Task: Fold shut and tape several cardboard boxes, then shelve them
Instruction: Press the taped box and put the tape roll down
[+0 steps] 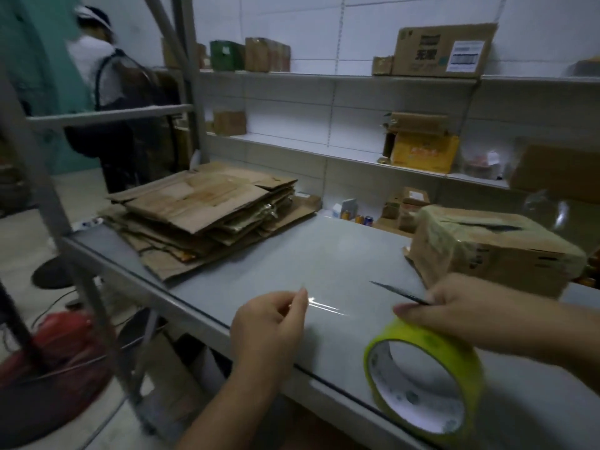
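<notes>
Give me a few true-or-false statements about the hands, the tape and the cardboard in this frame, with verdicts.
1. The left hand pinches the end of a clear tape strip. True.
2. The right hand holds scissors. False: it pinches a thin dark blade.
3. The tape roll is red. False: it is yellow-green.
4. A stack of flattened cardboard lies on the table. True.
</notes>
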